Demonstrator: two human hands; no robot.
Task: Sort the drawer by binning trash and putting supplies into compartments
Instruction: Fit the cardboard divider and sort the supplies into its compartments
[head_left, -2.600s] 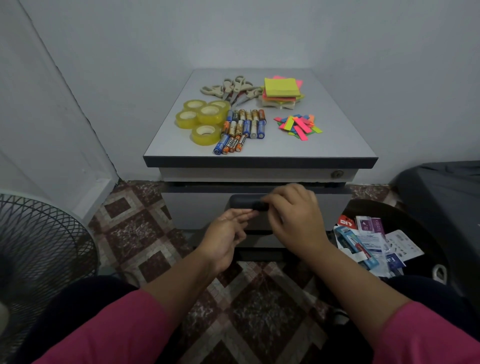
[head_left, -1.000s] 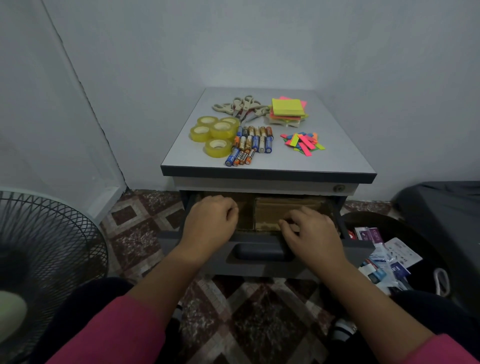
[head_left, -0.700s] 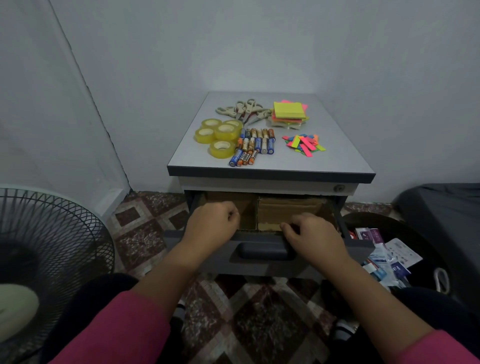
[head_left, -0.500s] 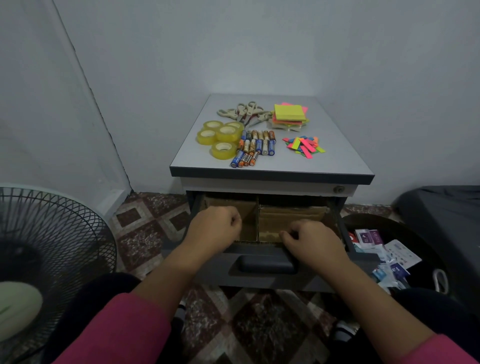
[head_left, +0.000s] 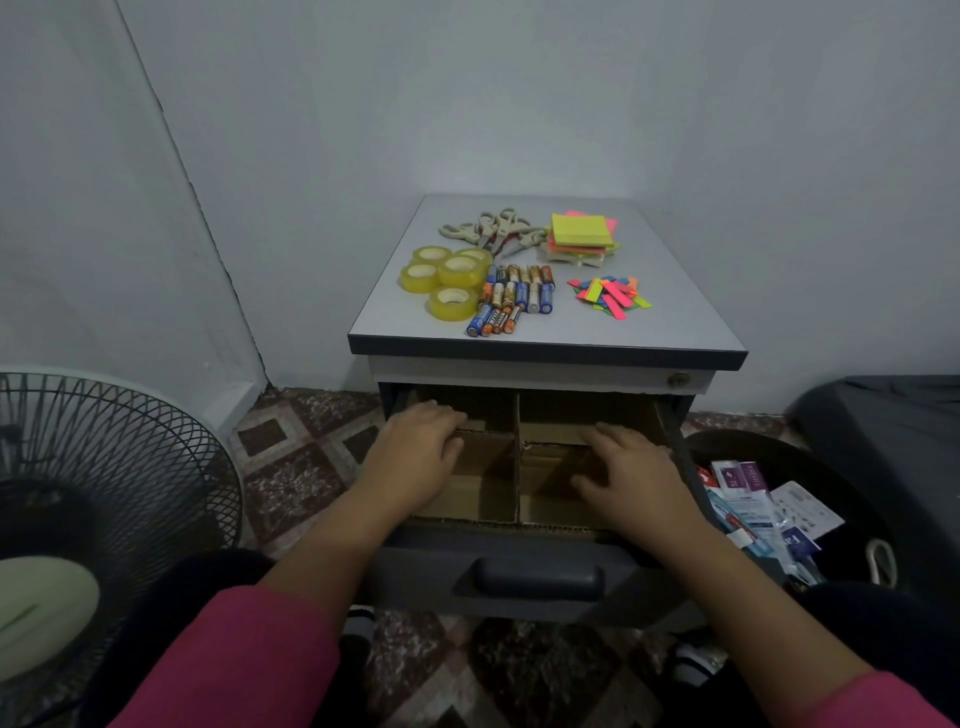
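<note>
Drawer (head_left: 524, 577) stands pulled out under the bench (head_left: 675, 322), both hands inside: left hand (head_left: 415, 457) and right hand (head_left: 631, 475) lie apart on the cardboard dividers (head_left: 517, 467) — gripping or only pressing, I cannot tell. Leaning there could buckle the dividers — batteries (head_left: 511, 299) above the drawer would then mix.

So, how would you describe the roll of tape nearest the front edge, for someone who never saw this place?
Start at the grey cabinet top above the open drawer. On its left side lie five yellow tape rolls, beside a row of batteries. The front tape roll lies alone, nearest the cabinet's front edge, while the other four cluster behind it.
</note>
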